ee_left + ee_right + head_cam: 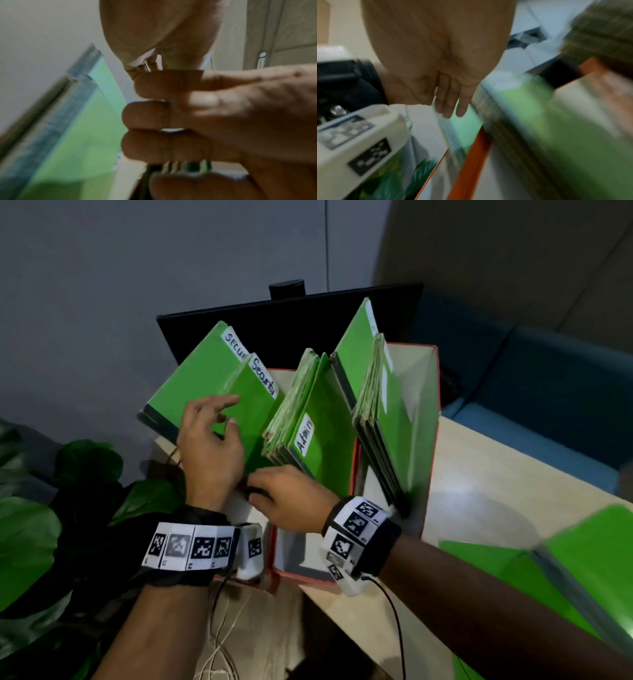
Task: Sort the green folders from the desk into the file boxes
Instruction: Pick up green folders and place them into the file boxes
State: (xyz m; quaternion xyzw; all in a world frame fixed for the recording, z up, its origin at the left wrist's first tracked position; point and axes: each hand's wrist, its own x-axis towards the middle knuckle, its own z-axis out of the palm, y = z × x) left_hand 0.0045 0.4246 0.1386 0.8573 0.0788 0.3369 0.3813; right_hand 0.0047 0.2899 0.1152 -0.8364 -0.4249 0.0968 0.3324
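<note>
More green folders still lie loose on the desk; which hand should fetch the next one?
Right, probably. The loose folders lie on the desk on the right hand's side. The left hand is over the Security folder, farther away.

Bare forearms. Each wrist: black strap, white band of black-and-white square tags (pixel 191 546), white camera block (pixel 349 582), thin black cable (pixel 394 611).

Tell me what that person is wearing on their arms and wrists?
Both forearms are bare, with no sleeves. Each wrist carries a black band wrapped in white tiles printed with black square codes: the left band and the right band. A small white camera box hangs under the left wrist, another under the right. A thin black cable trails from the right one.
</note>
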